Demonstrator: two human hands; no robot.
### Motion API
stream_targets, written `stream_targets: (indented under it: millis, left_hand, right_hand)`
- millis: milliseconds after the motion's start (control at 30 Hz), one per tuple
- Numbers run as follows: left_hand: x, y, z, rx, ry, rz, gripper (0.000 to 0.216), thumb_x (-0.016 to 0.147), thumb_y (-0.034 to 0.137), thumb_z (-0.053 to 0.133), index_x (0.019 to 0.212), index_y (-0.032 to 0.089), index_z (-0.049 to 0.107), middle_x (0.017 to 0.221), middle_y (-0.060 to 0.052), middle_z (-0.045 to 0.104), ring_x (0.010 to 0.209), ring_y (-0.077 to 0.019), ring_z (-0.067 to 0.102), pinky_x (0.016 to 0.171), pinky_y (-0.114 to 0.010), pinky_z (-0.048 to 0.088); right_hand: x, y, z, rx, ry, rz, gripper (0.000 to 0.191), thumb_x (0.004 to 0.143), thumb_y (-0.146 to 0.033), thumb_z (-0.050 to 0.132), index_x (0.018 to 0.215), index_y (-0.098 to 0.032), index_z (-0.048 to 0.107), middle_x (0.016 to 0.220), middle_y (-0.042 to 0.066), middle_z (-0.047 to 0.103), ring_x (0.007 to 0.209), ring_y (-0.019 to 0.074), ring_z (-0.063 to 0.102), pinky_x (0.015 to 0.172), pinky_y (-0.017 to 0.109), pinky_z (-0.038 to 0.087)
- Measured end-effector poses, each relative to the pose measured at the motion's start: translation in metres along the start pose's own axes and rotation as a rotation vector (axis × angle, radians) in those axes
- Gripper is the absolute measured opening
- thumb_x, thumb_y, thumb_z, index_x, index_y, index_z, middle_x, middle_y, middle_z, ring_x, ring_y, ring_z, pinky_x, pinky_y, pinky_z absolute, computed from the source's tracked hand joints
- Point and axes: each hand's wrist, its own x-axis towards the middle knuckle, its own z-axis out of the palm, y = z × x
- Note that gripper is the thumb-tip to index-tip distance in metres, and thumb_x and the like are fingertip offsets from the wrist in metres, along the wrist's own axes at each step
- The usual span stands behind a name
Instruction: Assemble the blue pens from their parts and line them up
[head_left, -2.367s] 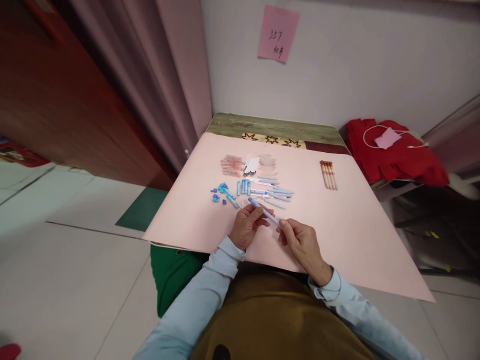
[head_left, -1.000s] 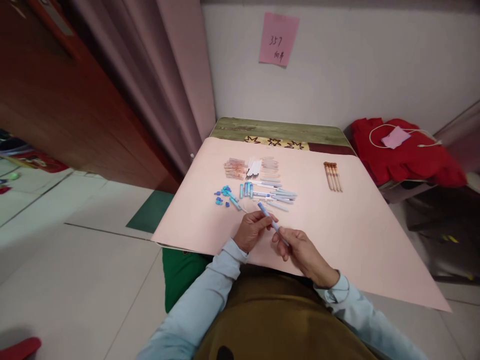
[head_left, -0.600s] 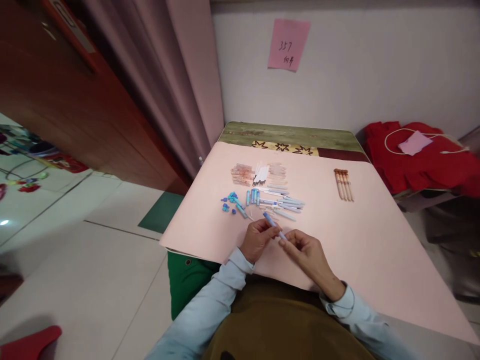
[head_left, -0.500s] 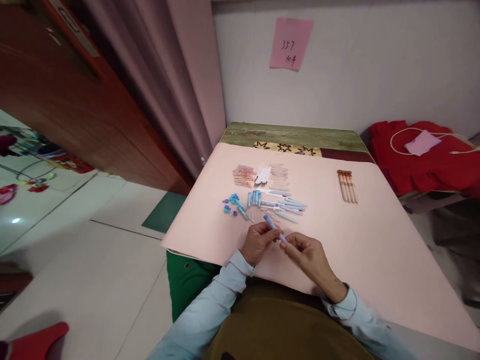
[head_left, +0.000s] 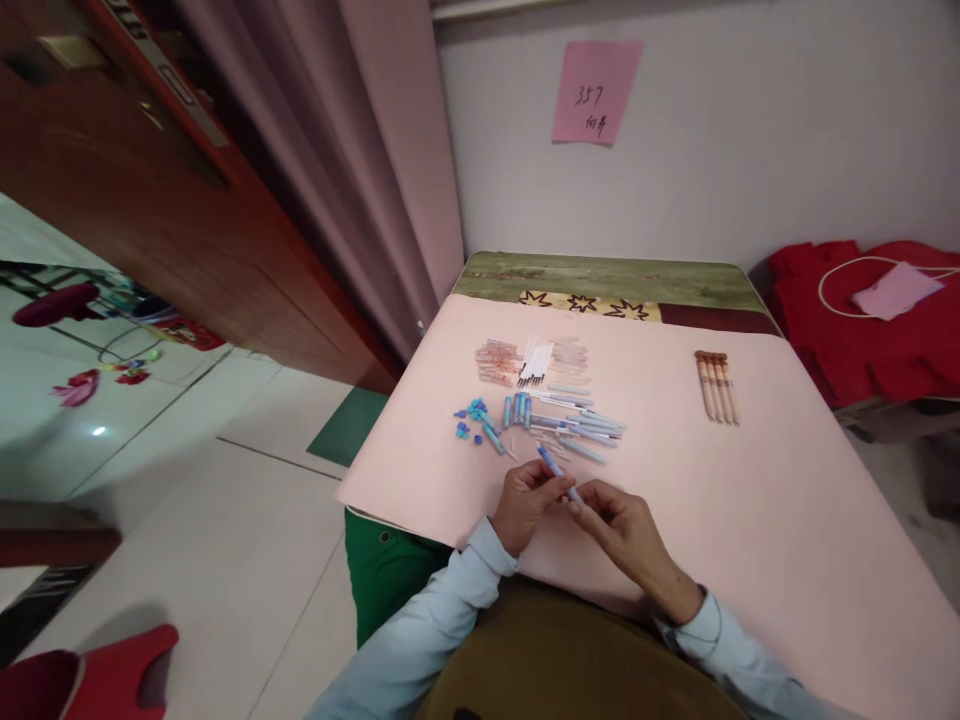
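Observation:
Both my hands meet over the near edge of a pink sheet (head_left: 750, 520) and hold one light blue pen (head_left: 553, 465) that points up and to the left. My left hand (head_left: 525, 503) pinches the pen's middle, and my right hand (head_left: 619, 520) grips its lower end with fingers closed. Just beyond them lie several blue pen barrels (head_left: 581, 425), small blue caps (head_left: 472, 420), thin refills (head_left: 534, 362) and pale pink parts (head_left: 496, 360).
A few brown pens (head_left: 718, 385) lie side by side at the right of the sheet. The table's green wooden top (head_left: 600, 275) shows at the back. Red cloth (head_left: 862, 330) with a white cord is piled at right. A curtain, a door and tiled floor lie left.
My hands have drawn closer together on the pen, the right hand sliding up towards the left. The camera has turned left, showing more floor.

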Motion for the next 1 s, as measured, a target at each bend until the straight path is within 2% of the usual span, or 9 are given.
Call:
stream_targets:
  millis: [267, 367, 500, 600, 667, 767, 867, 1000]
  left_hand:
    - [0.001, 0.001, 0.006, 0.048, 0.067, -0.008, 0.026, 0.070, 0.035, 0.080, 0.082, 0.014, 0.073, 0.074, -0.003, 0.069, 0.066, -0.0127, 0.059, 0.068, -0.026, 0.047]
    - [-0.004, 0.005, 0.004, 0.115, 0.136, 0.010, 0.025, 0.071, 0.035, 0.079, 0.084, 0.015, 0.072, 0.072, -0.003, 0.068, 0.062, -0.0121, 0.058, 0.062, -0.025, 0.046]
    - [-0.011, 0.021, -0.021, 0.221, 0.375, 0.136, 0.019, 0.071, 0.032, 0.078, 0.078, 0.016, 0.071, 0.065, 0.000, 0.064, 0.057, -0.0100, 0.053, 0.054, -0.022, 0.042]
    - [-0.014, 0.038, -0.051, 0.308, 0.602, 0.283, 0.015, 0.071, 0.030, 0.078, 0.078, 0.018, 0.071, 0.066, 0.001, 0.063, 0.057, -0.0098, 0.051, 0.057, -0.022, 0.042]
    - [-0.015, 0.048, -0.069, 0.390, 0.674, 0.337, 0.015, 0.071, 0.029, 0.077, 0.079, 0.018, 0.071, 0.069, 0.000, 0.065, 0.060, -0.0104, 0.052, 0.059, -0.022, 0.042]
    - [-0.012, 0.053, -0.085, 0.587, 0.629, 0.378, 0.023, 0.071, 0.028, 0.077, 0.090, 0.018, 0.073, 0.074, -0.001, 0.064, 0.062, -0.0109, 0.053, 0.062, -0.023, 0.044]
    - [-0.002, 0.048, -0.090, 0.854, 0.567, 0.417, 0.028, 0.075, 0.029, 0.072, 0.101, 0.019, 0.072, 0.075, 0.000, 0.062, 0.061, -0.0111, 0.052, 0.064, -0.024, 0.045]
    - [0.013, 0.039, -0.092, 1.096, 0.557, 0.417, 0.021, 0.080, 0.026, 0.065, 0.098, 0.017, 0.072, 0.070, 0.000, 0.061, 0.065, -0.0143, 0.056, 0.066, -0.027, 0.047]
  right_hand:
    - [0.003, 0.008, 0.000, 0.209, 0.039, 0.069, 0.038, 0.085, -0.055, 0.062, 0.084, -0.017, 0.066, 0.065, 0.001, 0.062, 0.058, 0.0135, 0.053, 0.053, 0.024, 0.042]
    - [0.003, 0.008, -0.003, 0.263, 0.027, 0.094, 0.037, 0.086, -0.054, 0.062, 0.086, -0.017, 0.066, 0.067, 0.002, 0.063, 0.060, 0.0147, 0.057, 0.057, 0.025, 0.046]
    - [0.001, 0.009, -0.006, 0.314, 0.028, 0.112, 0.036, 0.086, -0.054, 0.063, 0.086, -0.018, 0.065, 0.068, 0.003, 0.064, 0.062, 0.0158, 0.058, 0.059, 0.026, 0.048]
    - [0.001, 0.010, -0.006, 0.306, 0.032, 0.096, 0.035, 0.086, -0.053, 0.062, 0.085, -0.018, 0.064, 0.067, 0.003, 0.063, 0.061, 0.0157, 0.057, 0.058, 0.026, 0.047]
    - [0.001, 0.011, -0.005, 0.279, 0.028, 0.074, 0.034, 0.087, -0.052, 0.062, 0.085, -0.018, 0.065, 0.067, 0.002, 0.062, 0.061, 0.0154, 0.057, 0.057, 0.026, 0.046]
    - [0.000, 0.012, -0.003, 0.233, 0.020, 0.043, 0.031, 0.088, -0.049, 0.061, 0.085, -0.019, 0.065, 0.067, 0.002, 0.062, 0.061, 0.0150, 0.056, 0.056, 0.025, 0.044]
    - [0.000, 0.014, -0.002, 0.213, 0.019, 0.021, 0.029, 0.090, -0.047, 0.060, 0.085, -0.019, 0.065, 0.068, 0.002, 0.062, 0.061, 0.0147, 0.055, 0.057, 0.025, 0.043]
    - [0.000, 0.016, -0.002, 0.241, 0.042, 0.007, 0.027, 0.090, -0.045, 0.060, 0.086, -0.019, 0.065, 0.068, 0.002, 0.062, 0.061, 0.0142, 0.056, 0.057, 0.024, 0.044]
